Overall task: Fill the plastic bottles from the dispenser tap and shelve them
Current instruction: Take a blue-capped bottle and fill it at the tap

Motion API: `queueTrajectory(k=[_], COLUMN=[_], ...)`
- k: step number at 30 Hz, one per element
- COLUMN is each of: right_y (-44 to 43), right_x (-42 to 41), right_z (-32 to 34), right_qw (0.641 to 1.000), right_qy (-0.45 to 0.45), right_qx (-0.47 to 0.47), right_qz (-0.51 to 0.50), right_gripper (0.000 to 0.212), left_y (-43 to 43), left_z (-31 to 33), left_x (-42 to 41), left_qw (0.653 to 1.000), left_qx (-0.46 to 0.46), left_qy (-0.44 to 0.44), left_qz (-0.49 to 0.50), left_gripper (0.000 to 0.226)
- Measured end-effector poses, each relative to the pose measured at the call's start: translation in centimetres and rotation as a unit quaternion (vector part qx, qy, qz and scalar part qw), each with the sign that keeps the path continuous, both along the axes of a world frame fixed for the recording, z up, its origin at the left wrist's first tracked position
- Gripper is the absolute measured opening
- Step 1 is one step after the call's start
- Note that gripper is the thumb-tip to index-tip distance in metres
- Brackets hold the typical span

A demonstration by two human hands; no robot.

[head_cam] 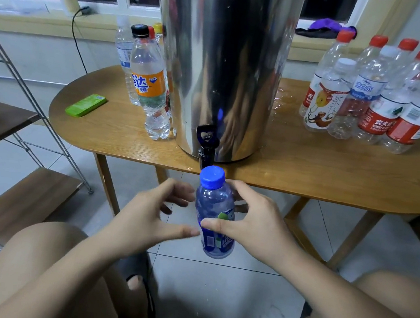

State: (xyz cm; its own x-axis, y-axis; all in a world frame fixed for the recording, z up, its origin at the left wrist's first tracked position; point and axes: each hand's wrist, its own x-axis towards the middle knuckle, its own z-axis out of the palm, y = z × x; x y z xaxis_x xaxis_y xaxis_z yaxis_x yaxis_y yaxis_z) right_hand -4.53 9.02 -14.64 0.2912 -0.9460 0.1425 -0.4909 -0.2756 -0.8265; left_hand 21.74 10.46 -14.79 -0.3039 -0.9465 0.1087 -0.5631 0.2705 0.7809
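A blue-tinted plastic bottle (215,212) with a blue cap and dark blue label stands upright just below the black tap (206,145) of a tall steel dispenser (226,64). My right hand (246,219) grips the bottle's body, thumb across the label and fingers behind. Just left of the bottle, my left hand (157,210) has spread fingers; its thumb tip nearly reaches the label, and I cannot tell if it touches. The bottle's cap is on.
The dispenser stands on a wooden table (306,169). Several bottles with water, one with an orange Fanta label (149,85), stand left of it; several clear empty bottles (381,99) stand right. A green case (86,105) lies at the left. A metal shelf rack (19,190) is at far left.
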Motion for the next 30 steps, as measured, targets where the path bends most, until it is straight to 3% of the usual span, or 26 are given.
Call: queueTrajectory(k=[3,9,14,20,26,30], right_y=[0.3,0.8,0.8,0.0,-0.9,-1.6], right_x=[0.1,0.6,0.5,0.0,-0.5,-0.6], right_z=[0.4,1.1,1.2,-0.1,-1.7,-2.8], right_qw=[1.0,0.998,0.997,0.991,0.992,0.995], right_qy=[-0.024,-0.067,-0.06,-0.119,-0.117,-0.084], right_qx=[0.011,0.01,0.023,0.037,0.04,0.044], right_qz=[-0.001,0.013,0.048,0.046,0.022,0.015], right_gripper=[0.068,0.066,0.066,0.073,0.05,0.035], left_y=[0.6,0.5,0.7,0.5,-0.9,-2.5], left_z=[-1.4,-1.9,-1.8,0.0,2.1,3.7], left_x=[-1.7,-3.9,-3.3,-0.4,2.6,3.8], left_qw=[1.0,1.0,0.998,0.994,0.971,0.956], left_qx=[-0.007,-0.012,-0.029,-0.073,-0.116,-0.143], left_qy=[-0.024,0.013,0.004,-0.007,0.088,0.109], left_qz=[0.006,0.023,0.046,0.081,0.189,0.234], left_gripper=[0.081,0.073,0.07,0.071,0.074,0.064])
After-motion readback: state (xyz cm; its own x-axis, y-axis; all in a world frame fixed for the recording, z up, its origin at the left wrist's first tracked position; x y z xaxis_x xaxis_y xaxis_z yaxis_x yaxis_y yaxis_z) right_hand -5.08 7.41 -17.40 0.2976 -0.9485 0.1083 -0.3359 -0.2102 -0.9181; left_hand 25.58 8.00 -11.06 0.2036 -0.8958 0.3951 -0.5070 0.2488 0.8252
